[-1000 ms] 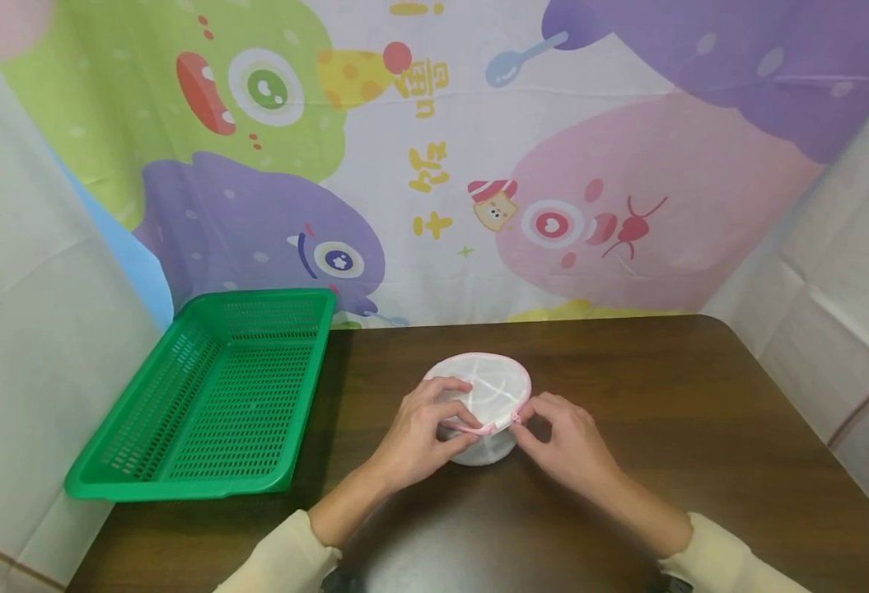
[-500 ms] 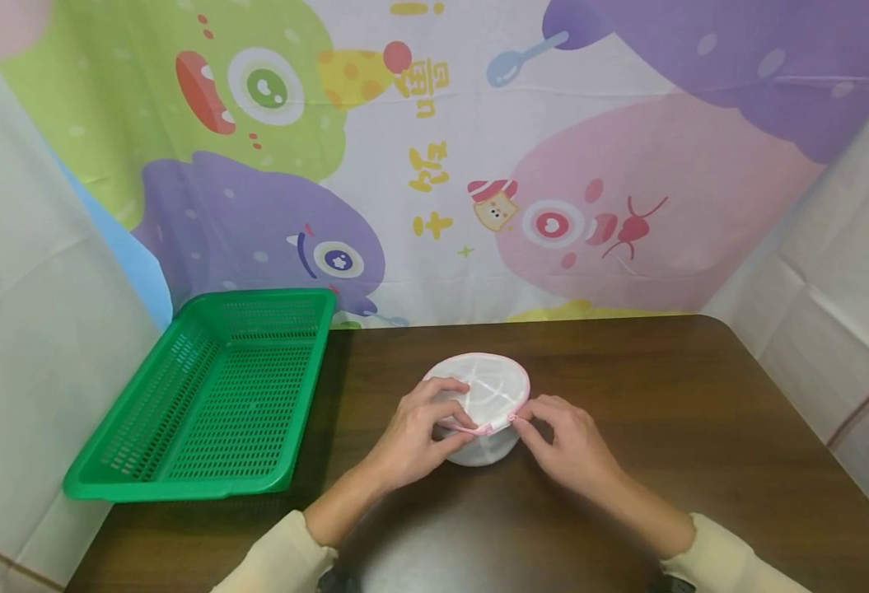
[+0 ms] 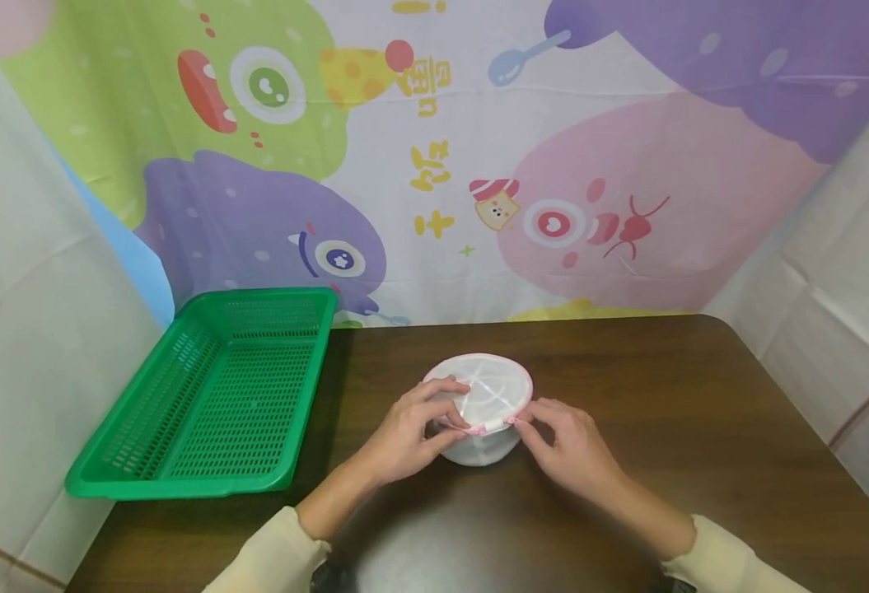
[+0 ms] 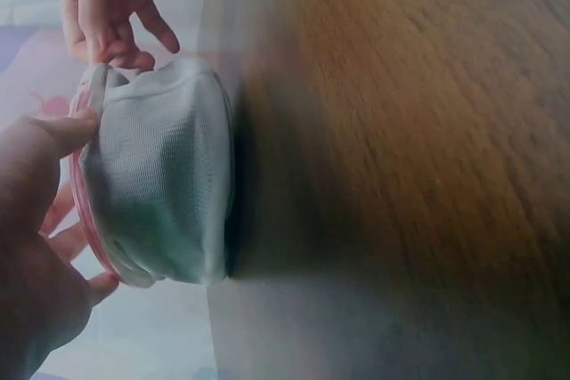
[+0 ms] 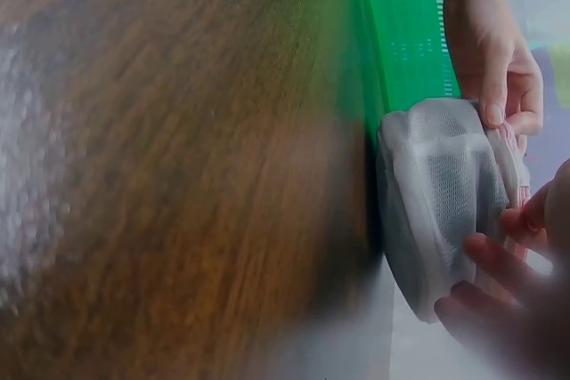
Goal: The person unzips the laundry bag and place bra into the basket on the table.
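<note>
A round white mesh bag (image 3: 495, 398) with pink trim circling its top sits upright on the brown table (image 3: 627, 387).

The round bag (image 3: 489, 403) is white mesh cloth, thin, matt and half see-through, with a fine netted grain that shows clearly on its side wall; smoother, denser white bands cross it. Its pink edging (image 4: 82, 202) looks smooth and closer in texture than the netting. The table (image 3: 627, 371) has a dark brown wood-grain top, smooth and satiny, with a pale sheen near the front. The basket (image 3: 182, 492) is green plastic, perforated, with a smooth, slightly glossy rim. Behind, the backdrop (image 3: 434, 272) is printed cloth, matt and lightly creased. The sleeve (image 3: 274, 552) is soft, matt cream fabric.
</note>
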`<state>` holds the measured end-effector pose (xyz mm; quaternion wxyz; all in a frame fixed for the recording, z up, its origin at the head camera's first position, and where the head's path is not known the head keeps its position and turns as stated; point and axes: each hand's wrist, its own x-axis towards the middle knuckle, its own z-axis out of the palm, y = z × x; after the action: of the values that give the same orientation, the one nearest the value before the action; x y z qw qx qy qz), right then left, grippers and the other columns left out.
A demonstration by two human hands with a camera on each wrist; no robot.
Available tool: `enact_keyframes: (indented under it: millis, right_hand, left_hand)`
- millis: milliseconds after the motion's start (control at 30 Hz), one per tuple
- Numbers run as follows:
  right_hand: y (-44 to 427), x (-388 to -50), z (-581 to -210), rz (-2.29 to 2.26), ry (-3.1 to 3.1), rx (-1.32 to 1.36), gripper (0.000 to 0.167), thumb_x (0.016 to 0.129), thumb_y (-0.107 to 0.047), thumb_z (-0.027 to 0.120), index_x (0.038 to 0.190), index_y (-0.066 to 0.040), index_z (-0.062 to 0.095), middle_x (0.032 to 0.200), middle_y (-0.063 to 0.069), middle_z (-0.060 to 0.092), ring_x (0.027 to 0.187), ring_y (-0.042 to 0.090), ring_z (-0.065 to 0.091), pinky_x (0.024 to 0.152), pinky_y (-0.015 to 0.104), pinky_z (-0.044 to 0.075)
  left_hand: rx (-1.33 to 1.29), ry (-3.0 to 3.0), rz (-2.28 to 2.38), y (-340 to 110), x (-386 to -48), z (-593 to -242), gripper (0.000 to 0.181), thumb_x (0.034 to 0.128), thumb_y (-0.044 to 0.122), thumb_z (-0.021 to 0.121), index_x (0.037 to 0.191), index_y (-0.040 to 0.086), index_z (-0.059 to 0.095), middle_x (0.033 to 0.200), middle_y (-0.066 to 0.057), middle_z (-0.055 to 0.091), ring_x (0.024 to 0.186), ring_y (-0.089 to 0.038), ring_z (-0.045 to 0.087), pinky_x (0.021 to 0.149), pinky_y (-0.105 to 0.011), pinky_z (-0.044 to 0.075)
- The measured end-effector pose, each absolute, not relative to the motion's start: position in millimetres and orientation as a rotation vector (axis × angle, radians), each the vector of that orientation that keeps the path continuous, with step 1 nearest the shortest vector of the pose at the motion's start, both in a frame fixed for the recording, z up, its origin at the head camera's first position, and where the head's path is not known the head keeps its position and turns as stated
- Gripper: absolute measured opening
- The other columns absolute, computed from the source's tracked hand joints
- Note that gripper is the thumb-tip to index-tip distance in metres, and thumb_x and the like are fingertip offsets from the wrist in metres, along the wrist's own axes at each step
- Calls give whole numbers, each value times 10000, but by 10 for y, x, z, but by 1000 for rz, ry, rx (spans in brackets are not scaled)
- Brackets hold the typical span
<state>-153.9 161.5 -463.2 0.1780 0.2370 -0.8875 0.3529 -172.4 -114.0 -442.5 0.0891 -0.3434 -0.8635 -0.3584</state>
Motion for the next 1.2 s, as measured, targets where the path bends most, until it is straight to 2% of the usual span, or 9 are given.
enact_keyframes:
  millis: [133,233,300,467,700,900,1200]
  right_hand:
    - [1600,-1516,-4612,1021,-2540,657,103,1012,-91,804,1003,-192,823,1007,-40,828,880,60,677,785,335,599]
    - [1575,-1485,-4592,1034,-2557,657,110,1011,-90,807,999,-199,822,996,-48,824,869,43,655,785,319,590]
    - [1555,-1467,-4586,1035,-2559,665,115,1008,-90,812,986,-202,818,981,-56,817,861,22,637,775,304,581]
    - [1510,-1436,-4580,1023,-2549,692,143,1000,-89,819,935,-213,794,928,-79,785,821,22,616,737,257,533]
    - [1484,-1430,-4589,1010,-2544,714,158,994,-76,823,922,-213,793,926,-72,799,831,-2,633,738,295,573]
    - [1487,-1444,-4598,1008,-2566,698,101,1007,-100,816,949,-182,809,917,-59,796,788,-13,578,717,236,522]
    - [1525,-1457,-4611,1007,-2551,706,62,1011,-114,809,974,-162,819,858,-72,766,731,-8,501,661,208,441]
  left_hand:
    - [-1004,-2616,-1067,-1146,-1722,-4417,115,949,125,904,1049,140,850,1525,-88,741,1574,-386,601,1290,-683,460]
    - [-985,-2655,-1053,-1134,-1708,-4413,203,950,175,911,1148,163,868,1573,-82,719,1604,-383,568,1301,-790,365]
    - [-974,-2668,-1046,-1117,-1701,-4409,232,947,201,918,1172,174,871,1591,-79,708,1613,-381,557,1289,-824,345]
    - [-956,-2661,-1039,-1059,-1688,-4390,232,922,199,942,1142,163,879,1590,-97,707,1613,-388,556,1298,-826,330]
    - [-965,-2653,-969,-1015,-1677,-4419,212,930,181,932,1135,162,879,1611,-93,693,1614,-391,552,1290,-844,321]
    - [-981,-2635,-962,-1028,-1677,-4417,123,964,163,894,1085,153,869,1621,-94,685,1613,-395,553,1282,-857,319]
    - [-1001,-2656,-963,-1076,-1697,-4395,103,974,142,879,1074,149,850,1639,-88,670,1628,-396,534,1282,-857,321]
